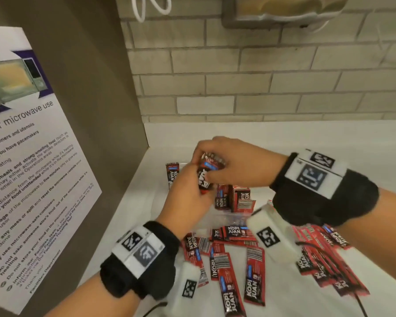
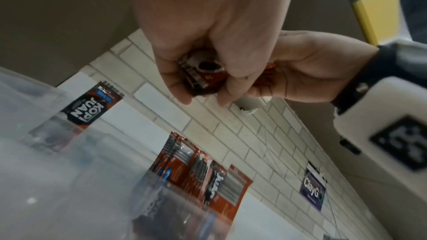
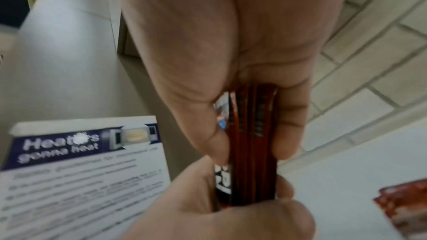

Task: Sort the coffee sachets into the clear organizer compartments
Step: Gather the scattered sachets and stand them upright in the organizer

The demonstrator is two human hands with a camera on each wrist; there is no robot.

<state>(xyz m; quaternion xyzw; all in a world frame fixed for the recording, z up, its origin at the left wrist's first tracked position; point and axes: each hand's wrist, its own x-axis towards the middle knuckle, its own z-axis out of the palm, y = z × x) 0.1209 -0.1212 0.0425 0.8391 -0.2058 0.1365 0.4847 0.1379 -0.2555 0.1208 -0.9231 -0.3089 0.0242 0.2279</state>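
Head view downward, wrist views close, sharing sachet bundle [image 1: 209,172]

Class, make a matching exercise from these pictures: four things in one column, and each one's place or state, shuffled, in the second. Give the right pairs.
Things
1. bundle of sachets
2. loose sachets
3. microwave notice
4. lone sachet

Places or states
A. fixed to the brown panel on the left
B. standing upright at the clear organizer's far left
C. held by the left hand and right hand together
D. lying scattered on the white counter

Pairs: 1-C, 2-D, 3-A, 4-B
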